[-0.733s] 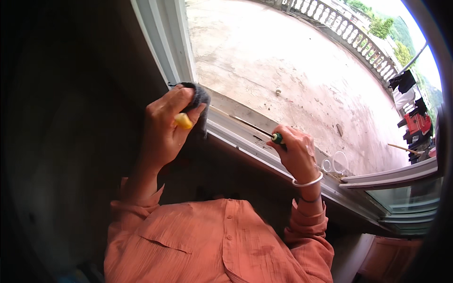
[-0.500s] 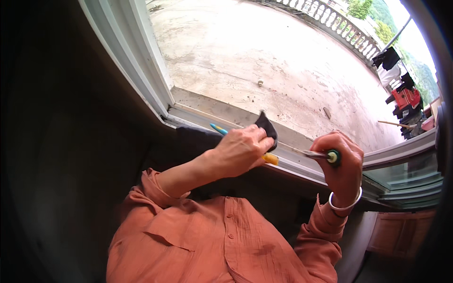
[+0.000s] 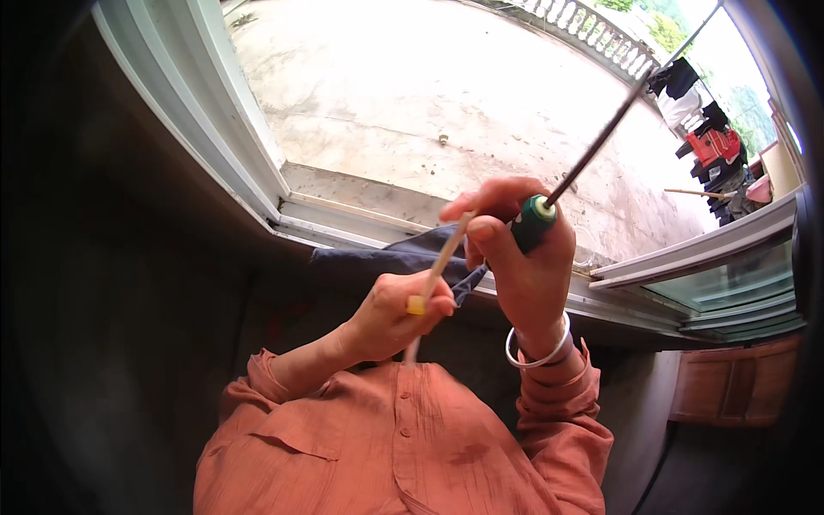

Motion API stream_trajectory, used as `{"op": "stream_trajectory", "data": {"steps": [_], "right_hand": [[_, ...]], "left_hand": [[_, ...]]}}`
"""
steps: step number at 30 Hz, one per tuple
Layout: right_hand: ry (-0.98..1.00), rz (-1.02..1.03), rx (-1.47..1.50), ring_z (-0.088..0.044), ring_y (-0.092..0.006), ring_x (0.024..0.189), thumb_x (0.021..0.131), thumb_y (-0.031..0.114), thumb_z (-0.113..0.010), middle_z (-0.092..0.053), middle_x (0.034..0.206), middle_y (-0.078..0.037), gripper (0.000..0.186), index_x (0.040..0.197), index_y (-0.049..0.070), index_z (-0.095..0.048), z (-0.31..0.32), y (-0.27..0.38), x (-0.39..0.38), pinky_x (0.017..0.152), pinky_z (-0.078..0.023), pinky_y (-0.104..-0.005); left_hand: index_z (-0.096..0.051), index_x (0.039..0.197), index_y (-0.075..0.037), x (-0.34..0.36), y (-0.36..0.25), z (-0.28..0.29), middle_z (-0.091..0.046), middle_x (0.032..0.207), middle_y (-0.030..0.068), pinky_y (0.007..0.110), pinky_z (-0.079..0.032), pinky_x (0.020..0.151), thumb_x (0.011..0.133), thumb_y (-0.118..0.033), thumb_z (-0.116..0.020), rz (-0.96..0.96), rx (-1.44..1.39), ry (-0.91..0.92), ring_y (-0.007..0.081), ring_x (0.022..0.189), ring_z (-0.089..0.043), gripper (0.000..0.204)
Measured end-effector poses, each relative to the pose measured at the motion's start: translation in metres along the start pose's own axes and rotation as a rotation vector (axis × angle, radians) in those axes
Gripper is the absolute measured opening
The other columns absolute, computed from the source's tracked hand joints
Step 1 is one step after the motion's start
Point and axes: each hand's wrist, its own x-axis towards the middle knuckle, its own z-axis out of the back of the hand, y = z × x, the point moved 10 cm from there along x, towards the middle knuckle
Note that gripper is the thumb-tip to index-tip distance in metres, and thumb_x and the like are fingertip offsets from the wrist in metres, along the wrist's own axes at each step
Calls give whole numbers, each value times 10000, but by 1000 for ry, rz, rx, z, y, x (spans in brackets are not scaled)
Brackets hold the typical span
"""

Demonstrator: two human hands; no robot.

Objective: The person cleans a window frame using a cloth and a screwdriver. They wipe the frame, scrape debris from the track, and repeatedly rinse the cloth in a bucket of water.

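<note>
My left hand [image 3: 390, 319] is closed around a thin pale stick with a yellow band [image 3: 443, 262]. Its upper end meets the thumb and fingertips of my right hand [image 3: 536, 270]. In that right hand also sits a screwdriver [image 3: 534, 221] with a dark green handle, its long dark shaft pointing up and to the right. Behind my left fingers a dark blue-grey cloth [image 3: 365, 262] lies over the window track; whether those fingers touch it, I cannot tell.
The white window frame [image 3: 184, 94] runs along the left, and its sill track [image 3: 343, 225] crosses in front of me. A glass sash [image 3: 721, 279] stands at the right. Outside lies a concrete terrace [image 3: 369, 94] with a balustrade [image 3: 592, 34] and hanging clothes [image 3: 712, 146].
My right hand has moved left and up, and the screwdriver shaft now points up and right. My left hand has dropped lower; the cloth it held up now lies on the sill.
</note>
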Motion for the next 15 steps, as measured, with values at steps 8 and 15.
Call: {"op": "stream_trajectory", "data": {"steps": [8, 15], "right_hand": [[352, -76, -1375, -651, -356, 712, 961, 246, -605, -613, 823, -129, 126, 973, 121, -600, 56, -57, -39, 595, -511, -443], [576, -154, -1677, -645, -322, 668, 942, 319, -619, -567, 734, -93, 184, 959, 137, -598, 81, -94, -70, 549, -505, -421]], "left_hand": [[-646, 894, -23, -58, 38, 97, -399, 551, 17, 249, -311, 462, 1028, -235, -549, 171, 286, -359, 54, 493, -403, 269], [-679, 1035, -12, -35, 49, 93, -571, 691, 108, 289, -420, 535, 979, -120, -599, 136, 466, -320, 183, 531, -509, 146]]}}
